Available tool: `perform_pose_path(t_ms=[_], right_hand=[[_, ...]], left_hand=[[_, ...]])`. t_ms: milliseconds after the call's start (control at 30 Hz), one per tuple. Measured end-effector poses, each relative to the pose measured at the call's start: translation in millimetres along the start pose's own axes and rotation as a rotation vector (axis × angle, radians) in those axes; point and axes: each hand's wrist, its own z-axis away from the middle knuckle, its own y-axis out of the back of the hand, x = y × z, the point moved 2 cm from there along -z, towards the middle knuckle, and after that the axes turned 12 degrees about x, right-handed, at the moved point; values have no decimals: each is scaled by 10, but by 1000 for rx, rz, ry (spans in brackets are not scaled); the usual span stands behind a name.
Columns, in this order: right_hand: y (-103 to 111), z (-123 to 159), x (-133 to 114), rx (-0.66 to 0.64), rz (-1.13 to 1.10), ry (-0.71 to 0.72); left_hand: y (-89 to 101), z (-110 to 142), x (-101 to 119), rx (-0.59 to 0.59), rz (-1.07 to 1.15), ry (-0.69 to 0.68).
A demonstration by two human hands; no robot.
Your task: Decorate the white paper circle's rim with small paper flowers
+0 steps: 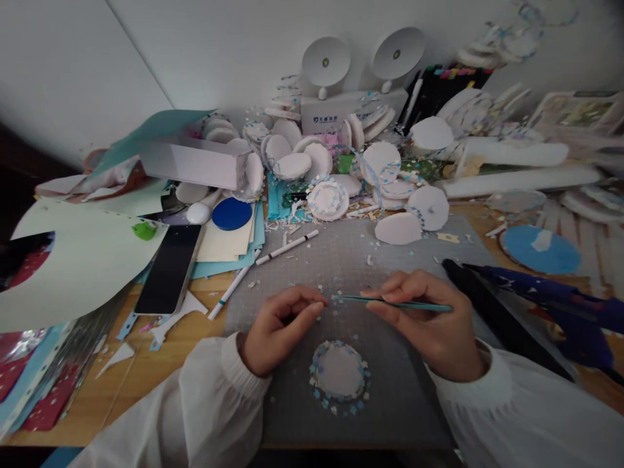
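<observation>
In the head view, my right hand [429, 322] is closed around a pair of teal tweezers [414, 304], which point left. Their tip hovers over tiny pale-blue and white flower-shaped pieces [336, 309] strewn on the grey cutting mat [292, 416]. Just left of the tip, my left hand [285, 328] is curled, thumb and forefinger drawn together; whatever may be between them is too small to make out. Below and between both hands lies a round white disc [340, 372], ringed with small blue and white flowers.
Many white discs [292, 166] are heaped along the back, before a two-headed lamp [326, 62]. Left of the mat lie a phone [168, 270], a blue round lid [232, 214] and striped pens [286, 247]. To the right are a black tube-like object [502, 318] and a blue glue gun [560, 305].
</observation>
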Motion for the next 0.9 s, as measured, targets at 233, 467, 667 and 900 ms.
perform_pose_path(t_ms=[233, 467, 667, 900], right_hand=[[-73, 74, -58, -73, -59, 53], [-72, 61, -28, -43, -115, -92], [-63, 26, 11, -3, -165, -212], [-79, 43, 18, -20, -134, -257]], left_hand=[[-8, 14, 9, -48, -9, -104], [6, 9, 10, -13, -31, -123], [17, 6, 18, 18, -16, -124], [5, -2, 29, 42, -7, -149]])
